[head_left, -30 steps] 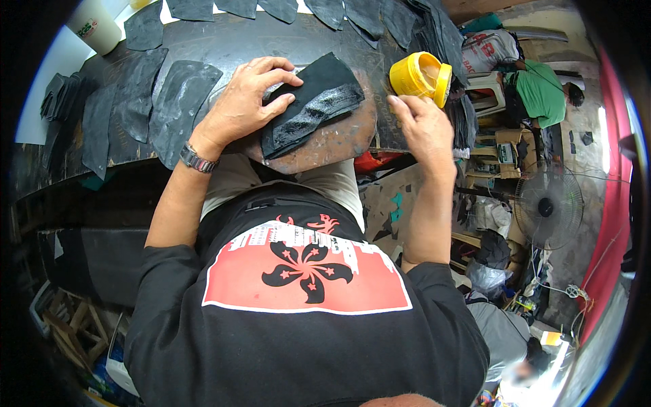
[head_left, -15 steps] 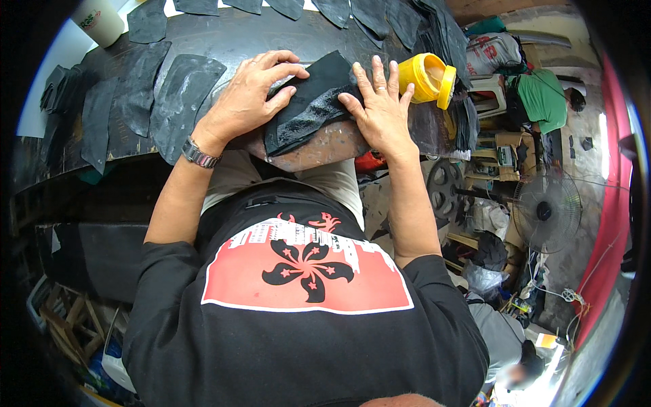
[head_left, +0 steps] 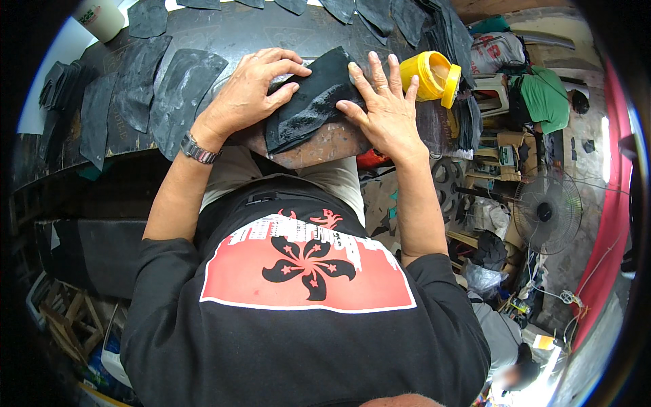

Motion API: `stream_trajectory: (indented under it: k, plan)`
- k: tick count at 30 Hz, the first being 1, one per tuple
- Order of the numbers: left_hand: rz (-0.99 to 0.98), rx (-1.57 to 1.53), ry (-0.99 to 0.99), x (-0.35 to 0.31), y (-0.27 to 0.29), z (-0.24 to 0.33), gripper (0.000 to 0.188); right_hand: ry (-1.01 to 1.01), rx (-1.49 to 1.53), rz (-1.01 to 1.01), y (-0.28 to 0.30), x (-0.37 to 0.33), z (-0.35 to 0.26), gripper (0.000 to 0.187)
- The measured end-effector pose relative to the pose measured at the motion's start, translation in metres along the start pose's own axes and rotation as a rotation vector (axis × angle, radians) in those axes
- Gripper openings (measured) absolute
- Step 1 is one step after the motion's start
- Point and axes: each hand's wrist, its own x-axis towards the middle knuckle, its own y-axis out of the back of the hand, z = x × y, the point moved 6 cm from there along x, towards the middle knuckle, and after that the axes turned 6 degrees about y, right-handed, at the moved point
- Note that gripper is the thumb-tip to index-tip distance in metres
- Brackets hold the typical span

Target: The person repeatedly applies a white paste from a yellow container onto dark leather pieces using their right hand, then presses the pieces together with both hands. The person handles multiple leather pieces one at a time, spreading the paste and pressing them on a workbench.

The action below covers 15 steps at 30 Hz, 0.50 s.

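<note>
A black leather-like piece [head_left: 324, 76] lies on the wooden board at the table's near edge, its lower part folded over and streaked with a wet or pale film. At its left side my left hand [head_left: 254, 88] rests with curved fingers, thumb and forefinger apart on the piece. My right hand [head_left: 386, 112] is spread out flat, its fingertips and thumb at the piece's right edge. Just beyond the right fingers, a tilted yellow tub [head_left: 428, 74] shows a pale tan paste inside; its yellow lid stands at the mouth.
More black cut pieces [head_left: 186, 91] lie left and along the far side of the dark table [head_left: 224, 41]. Stacked pieces [head_left: 468, 122] sit at right. A white cup [head_left: 102, 20] stands far left. Rightward are a fan [head_left: 544, 210] and a person in green [head_left: 546, 98].
My right hand has shifted slightly right and nearer me, its thumb still by the piece's edge. My left hand stays nearly in place on the black piece.
</note>
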Motion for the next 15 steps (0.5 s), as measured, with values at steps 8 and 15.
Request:
stream_trajectory:
  k: [8, 15]
  plan:
    - [-0.005, 0.009, -0.011, 0.001, 0.0, 0.0, 0.026, 0.081, 0.185, -0.003, -0.002, -0.008, -0.008, 0.077]
    - [-0.011, -0.006, -0.025, 0.002, 0.002, 0.002, 0.027, -0.051, 0.117, 0.008, -0.008, 0.003, -0.008, 0.086]
